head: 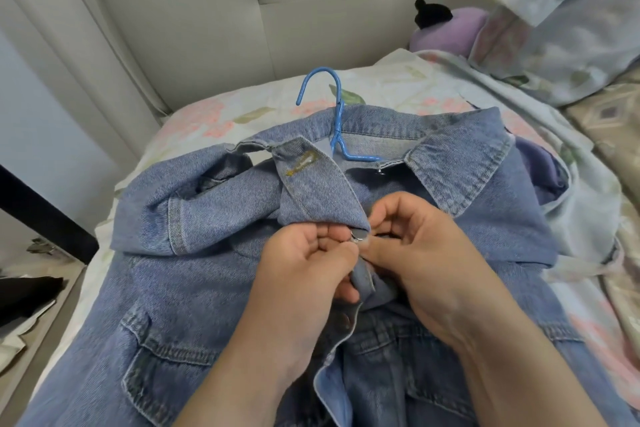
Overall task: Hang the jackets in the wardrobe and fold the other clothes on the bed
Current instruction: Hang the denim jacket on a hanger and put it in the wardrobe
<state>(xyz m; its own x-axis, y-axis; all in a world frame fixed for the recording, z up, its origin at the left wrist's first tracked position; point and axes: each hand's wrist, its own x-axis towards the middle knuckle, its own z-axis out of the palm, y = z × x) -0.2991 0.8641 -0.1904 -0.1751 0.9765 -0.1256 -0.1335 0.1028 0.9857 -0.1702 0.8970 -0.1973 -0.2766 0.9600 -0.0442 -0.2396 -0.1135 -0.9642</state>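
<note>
Fingers of left hand point(308, 253) and right hand point(415, 243) pinch denim jacket point(194, 274) placket.

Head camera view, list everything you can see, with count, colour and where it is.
headboard: one, pale grey, padded, at the back
sheet: one, white with pink flowers, below the headboard
denim jacket: one, blue, spread on the sheet, centre
hanger: one, blue, inside the jacket's collar, hook toward the headboard
button: one, silver, on the jacket front between the hands
plush toy: one, purple and black, upper right
left hand: one, pinches the jacket front at the button
right hand: one, pinches the jacket front opposite
</note>
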